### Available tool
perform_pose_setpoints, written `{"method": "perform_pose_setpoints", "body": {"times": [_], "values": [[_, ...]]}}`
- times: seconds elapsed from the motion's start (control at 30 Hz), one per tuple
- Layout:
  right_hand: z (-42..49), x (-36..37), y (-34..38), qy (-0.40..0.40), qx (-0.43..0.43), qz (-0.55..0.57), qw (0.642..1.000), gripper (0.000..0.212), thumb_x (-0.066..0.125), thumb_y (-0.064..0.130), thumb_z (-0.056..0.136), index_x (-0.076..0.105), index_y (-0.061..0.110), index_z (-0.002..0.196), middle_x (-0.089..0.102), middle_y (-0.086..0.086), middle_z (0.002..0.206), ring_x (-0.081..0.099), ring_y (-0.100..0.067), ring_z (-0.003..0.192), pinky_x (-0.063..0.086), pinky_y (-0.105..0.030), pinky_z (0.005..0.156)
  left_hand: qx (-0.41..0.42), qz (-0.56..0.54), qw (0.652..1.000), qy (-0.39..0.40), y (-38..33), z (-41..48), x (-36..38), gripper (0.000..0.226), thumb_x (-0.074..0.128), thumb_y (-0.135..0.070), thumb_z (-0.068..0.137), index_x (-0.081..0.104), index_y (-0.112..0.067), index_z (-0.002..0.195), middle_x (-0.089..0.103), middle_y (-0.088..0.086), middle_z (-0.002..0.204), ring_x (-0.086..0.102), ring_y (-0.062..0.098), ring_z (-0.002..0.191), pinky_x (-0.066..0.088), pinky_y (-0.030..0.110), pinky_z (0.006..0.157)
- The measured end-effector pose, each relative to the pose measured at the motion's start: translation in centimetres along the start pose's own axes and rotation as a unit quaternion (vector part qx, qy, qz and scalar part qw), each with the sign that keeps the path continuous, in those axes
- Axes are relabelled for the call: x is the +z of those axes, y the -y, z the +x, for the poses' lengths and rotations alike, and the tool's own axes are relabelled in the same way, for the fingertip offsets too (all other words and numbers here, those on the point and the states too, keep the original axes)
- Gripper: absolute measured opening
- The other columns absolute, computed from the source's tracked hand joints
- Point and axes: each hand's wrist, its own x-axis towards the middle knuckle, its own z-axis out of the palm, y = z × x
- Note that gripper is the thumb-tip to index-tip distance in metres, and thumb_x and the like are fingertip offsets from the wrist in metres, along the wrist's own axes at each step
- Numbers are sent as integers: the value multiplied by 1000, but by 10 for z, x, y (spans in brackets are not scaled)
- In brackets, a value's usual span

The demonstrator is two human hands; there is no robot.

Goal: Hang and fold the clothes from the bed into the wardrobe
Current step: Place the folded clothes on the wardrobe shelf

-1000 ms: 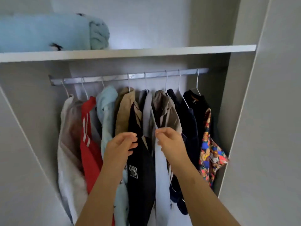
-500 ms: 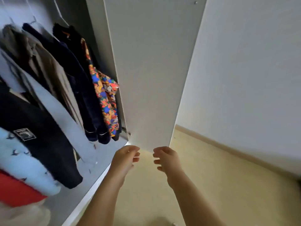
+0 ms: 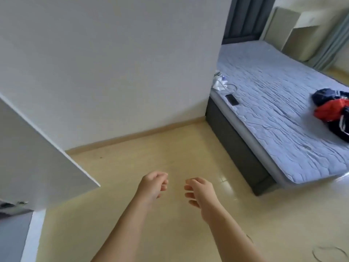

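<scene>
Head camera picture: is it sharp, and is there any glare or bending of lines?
Head view: slightly soft, the clothes on the bed blurred most; bright glare on the floor near the bed corner; wide-angle lens tilts the wardrobe door and wall.

CLEARANCE | we have open floor (image 3: 170,157) ahead, between the wardrobe door (image 3: 37,157) at left and the bed (image 3: 236,148) at right | wall (image 3: 113,72) closes the far side | mattress top passable between phone (image 3: 232,100) and clothes (image 3: 332,110)

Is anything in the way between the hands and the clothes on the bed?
Nothing visible. Only open floor lies between the left hand, the right hand and the bed where the clothes lie.
</scene>
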Motion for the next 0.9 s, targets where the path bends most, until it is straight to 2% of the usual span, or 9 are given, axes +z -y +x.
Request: {"method": "perform_pose_setpoints", "body": {"times": [0.27,0.4,0.6,0.73,0.9], "values": [[3,-234,-29,-159,32,101,982,13,51,14,89,57,17,78,58,-1,75,52,-16,62,38,-24,59,16,100,980,173,-35,-28,236,18,47,-16,94,57,-21,80,57,-4,74,52,8,61,34,21,54],[-5,-326,-47,-240,48,172,954,13,51,13,90,56,15,78,57,-3,73,51,-16,61,38,-24,59,27,152,957,246,-49,-48,331,16,47,-18,94,58,-21,83,58,-3,77,54,9,65,36,22,58],[-12,-403,-66,-283,80,245,924,12,49,15,90,56,15,80,58,-4,77,53,-17,65,40,-25,60,34,221,919,324,-69,-61,434,15,47,-20,95,57,-21,84,60,-4,78,56,9,67,37,22,61],[-1,-440,-69,-309,114,293,898,13,49,12,89,54,15,78,55,-4,73,50,-17,62,36,-24,59,-16,194,912,361,-81,-54,489,15,48,-19,94,59,-20,83,63,-2,77,59,12,67,39,23,63],[54,-500,-22,-313,69,325,890,10,49,6,88,53,12,81,51,-5,68,42,-16,54,28,-21,52,-11,166,909,382,-121,-18,558,16,47,-20,95,60,-17,87,63,1,79,59,14,70,42,24,63]]}}
